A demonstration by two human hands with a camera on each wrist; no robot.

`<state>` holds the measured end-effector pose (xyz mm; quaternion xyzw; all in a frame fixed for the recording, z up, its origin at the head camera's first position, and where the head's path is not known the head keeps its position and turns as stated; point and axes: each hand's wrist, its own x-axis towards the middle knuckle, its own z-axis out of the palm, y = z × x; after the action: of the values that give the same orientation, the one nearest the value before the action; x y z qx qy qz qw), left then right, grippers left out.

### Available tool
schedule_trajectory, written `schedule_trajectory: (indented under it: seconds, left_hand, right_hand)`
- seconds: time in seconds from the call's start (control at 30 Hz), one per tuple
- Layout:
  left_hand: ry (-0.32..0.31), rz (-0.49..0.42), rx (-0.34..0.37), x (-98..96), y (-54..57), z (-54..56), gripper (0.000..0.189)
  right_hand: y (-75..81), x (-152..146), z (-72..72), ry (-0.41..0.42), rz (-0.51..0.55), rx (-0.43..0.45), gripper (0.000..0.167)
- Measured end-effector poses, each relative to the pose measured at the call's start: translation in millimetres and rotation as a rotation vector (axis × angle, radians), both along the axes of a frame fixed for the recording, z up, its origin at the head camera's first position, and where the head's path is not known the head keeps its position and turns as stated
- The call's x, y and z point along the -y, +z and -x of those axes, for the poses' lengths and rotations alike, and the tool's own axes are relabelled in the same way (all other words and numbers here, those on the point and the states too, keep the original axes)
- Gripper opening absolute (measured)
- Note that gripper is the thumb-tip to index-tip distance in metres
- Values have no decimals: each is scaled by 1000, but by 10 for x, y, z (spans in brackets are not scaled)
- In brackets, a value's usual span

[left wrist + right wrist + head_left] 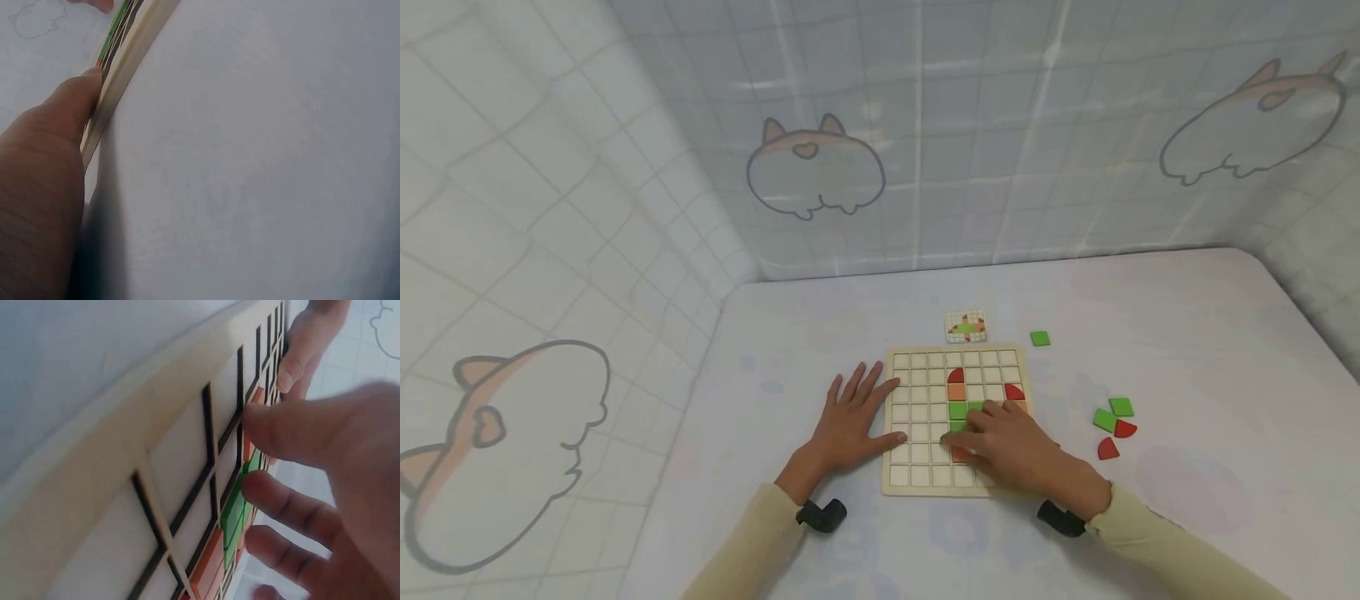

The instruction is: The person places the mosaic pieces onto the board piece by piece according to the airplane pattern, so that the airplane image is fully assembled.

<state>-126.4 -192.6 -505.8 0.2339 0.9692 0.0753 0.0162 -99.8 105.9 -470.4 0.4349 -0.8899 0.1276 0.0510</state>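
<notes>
A wooden grid board [920,433] lies on the table. My left hand [847,425] rests at its left side, fingers spread, with the thumb and index fingertip on the rim. Over the board's lower right part is my right hand [1018,446]. In the right wrist view, its thumb [281,428] touches an orange tile [250,440], and two fingertips are by the green tiles [233,509]. A red quarter-circle tile [956,377], an orange square [957,392] and a green square [958,411] form a column. Another red quarter-circle [1013,392] sits near the right rim. The right hand hides some cells.
A small pattern card [964,326] lies behind the board, with a green square [1040,338] to its right. Loose on the right are two green squares [1122,407] and two red quarter-circles [1108,448]. A tiled, cartoon-printed wall [962,167] stands behind the table.
</notes>
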Motion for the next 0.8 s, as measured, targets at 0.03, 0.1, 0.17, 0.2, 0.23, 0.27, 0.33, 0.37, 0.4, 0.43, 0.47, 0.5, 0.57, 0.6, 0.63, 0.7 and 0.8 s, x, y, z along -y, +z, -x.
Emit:
schedule_trajectory:
  seconds: [0.03, 0.1, 0.17, 0.2, 0.23, 0.27, 0.33, 0.37, 0.4, 0.43, 0.47, 0.5, 0.57, 0.6, 0.63, 0.7, 0.8]
  left_hand:
    - [0, -3, -3, 1, 3, 1, 88]
    - [-3, -6, -7, 4, -3, 5, 88]
    - [-6, -12, -9, 2, -10, 8, 87]
    - [-8, -19, -7, -1, -12, 9, 87]
    - [-10, -18, -5, -2, -19, 11, 88]
    - [-10, -19, -3, -4, -25, 11, 87]
    - [-11, -22, 4, -10, -26, 9, 87]
    - [-10, -21, 8, -14, -24, 7, 88]
    - [-10, -19, 11, -17, -20, 6, 88]
    - [-9, -16, 13, -19, -14, 4, 88]
    - [-8, -12, 9, -21, -8, 3, 88]
    - [-6, -6, 10, -22, 2, 2, 88]
    - [-3, 1, 8, -20, 20, -1, 88]
    - [-1, 3, 8, -17, 27, -1, 88]
    - [1, 8, 9, -15, 33, -2, 88]
    - [5, 14, 18, -12, 44, -4, 88]
    - [10, 24, 30, -11, 44, -4, 88]
  right_hand:
    - [6, -2, 1, 14, -1, 2, 27]
    - [21, -6, 4, 33, -2, 16, 24]
    - [36, -3, 14, 44, 6, 34, 19]
    - [41, -2, 19, 48, 12, 44, 17]
    - [48, 1, 24, 53, 20, 58, 16]
    - [52, 4, 26, 59, 24, 73, 14]
    - [56, 11, 30, 73, 34, 95, 12]
    - [53, 13, 29, 78, 36, 104, 11]
    - [52, 14, 27, 82, 40, 109, 10]
    - [49, 14, 25, 85, 41, 111, 9]
    - [45, 14, 24, 83, 42, 113, 8]
    - [41, 14, 26, 79, 43, 110, 8]
    - [36, 13, 30, 63, 37, 98, 12]
    - [34, 11, 33, 53, 33, 93, 16]
    - [33, 8, 36, 43, 29, 88, 20]
    - [28, 4, 39, 23, 26, 80, 27]
    - [23, -12, 24, 2, 43, 91, 29]
